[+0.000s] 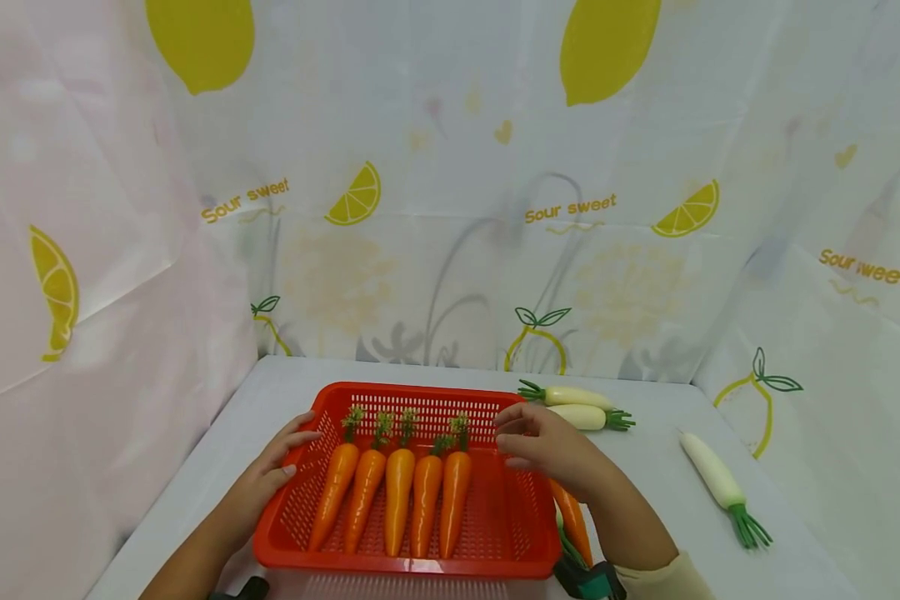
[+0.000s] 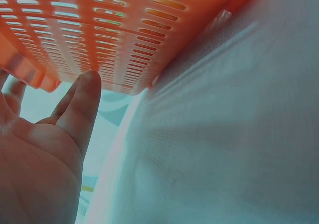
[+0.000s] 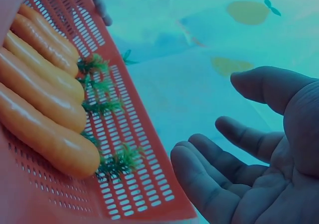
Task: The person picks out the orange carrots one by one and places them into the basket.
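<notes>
A red plastic basket [image 1: 506, 517] with slotted walls stands on the white table, holding several orange carrots [image 1: 399, 500] side by side, leafy tops pointing away. My left hand [image 1: 258, 479] grips the basket's left rim. In the left wrist view the thumb [image 2: 88, 92] lies against the slotted outer wall, and the other fingers are partly hidden. Over the basket's right rim hovers my right hand [image 1: 551, 442], its fingers loosely bent with nothing in them. The right wrist view shows that hand [image 3: 249, 169] apart from the basket wall.
Two white radishes [image 1: 579, 398] lie behind the basket's right corner. Another white radish [image 1: 712, 471] rests farther right. A carrot [image 1: 572, 521] and green leaves lie beside the basket, partly hidden by the right arm. Lemon-printed sheets [image 1: 450, 275] enclose the table.
</notes>
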Motion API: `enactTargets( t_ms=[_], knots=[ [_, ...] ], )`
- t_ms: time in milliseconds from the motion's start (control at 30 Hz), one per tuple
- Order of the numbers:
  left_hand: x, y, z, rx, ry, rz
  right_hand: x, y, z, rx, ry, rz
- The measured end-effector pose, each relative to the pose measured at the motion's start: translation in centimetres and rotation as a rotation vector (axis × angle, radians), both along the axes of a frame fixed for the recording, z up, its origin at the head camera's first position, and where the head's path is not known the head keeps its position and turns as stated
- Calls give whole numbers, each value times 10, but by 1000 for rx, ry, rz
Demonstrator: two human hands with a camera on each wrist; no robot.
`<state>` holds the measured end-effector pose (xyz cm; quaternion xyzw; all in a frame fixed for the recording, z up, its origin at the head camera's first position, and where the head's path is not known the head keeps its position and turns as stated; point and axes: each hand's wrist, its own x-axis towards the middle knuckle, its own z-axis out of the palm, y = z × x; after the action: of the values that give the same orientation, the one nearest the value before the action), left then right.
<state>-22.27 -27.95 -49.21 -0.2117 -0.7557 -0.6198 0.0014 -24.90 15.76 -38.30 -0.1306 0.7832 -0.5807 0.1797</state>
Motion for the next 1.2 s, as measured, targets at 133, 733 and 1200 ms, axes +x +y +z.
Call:
enactTargets(
  t_ms=[133, 733, 1200],
  knots=[
    [0, 0, 0, -1, 10, -4, 2, 12, -2, 12, 36, -52],
    [-1, -1, 0, -7, 7, -5, 8, 53, -36, 43, 64, -326],
    [0, 0, 1, 1, -11, -2, 8, 70, -66, 230, 64, -417]
  ],
)
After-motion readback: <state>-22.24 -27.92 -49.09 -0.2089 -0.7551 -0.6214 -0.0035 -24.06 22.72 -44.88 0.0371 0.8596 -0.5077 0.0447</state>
